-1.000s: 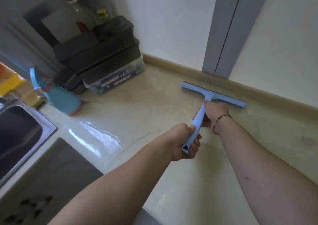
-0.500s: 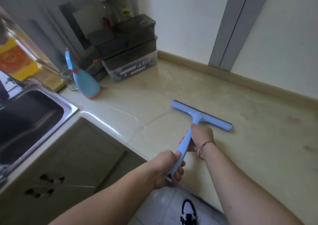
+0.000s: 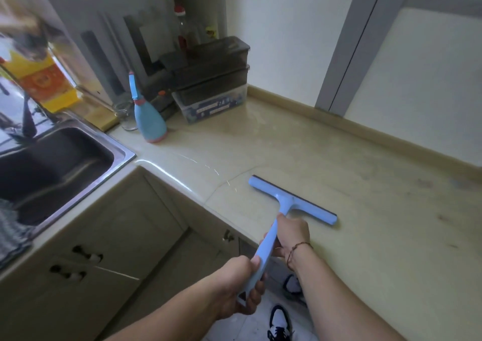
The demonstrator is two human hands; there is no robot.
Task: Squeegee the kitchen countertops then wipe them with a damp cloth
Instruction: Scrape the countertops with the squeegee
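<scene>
A light blue squeegee (image 3: 289, 199) lies with its blade flat on the beige countertop (image 3: 378, 189), close to the counter's front edge. My left hand (image 3: 234, 288) grips the lower end of its handle, out past the counter edge. My right hand (image 3: 289, 233) grips the handle higher up, just behind the blade; a thin bracelet is on that wrist. A thin line of water glints on the counter to the left of the blade. A grey striped cloth (image 3: 10, 236) hangs at the sink's front edge at far left.
A steel sink (image 3: 122, 155) sits at left. A blue spray bottle (image 3: 148, 116), a small glass jar (image 3: 125, 116) and stacked dark storage boxes (image 3: 208, 79) stand in the back corner. Cabinet doors (image 3: 117, 236) and my shoes (image 3: 280, 322) show below the counter edge.
Both hands have pulled the squeegee from the back wall across the counter to near its front edge. My view has shifted back, showing more of the sink and cabinets.
</scene>
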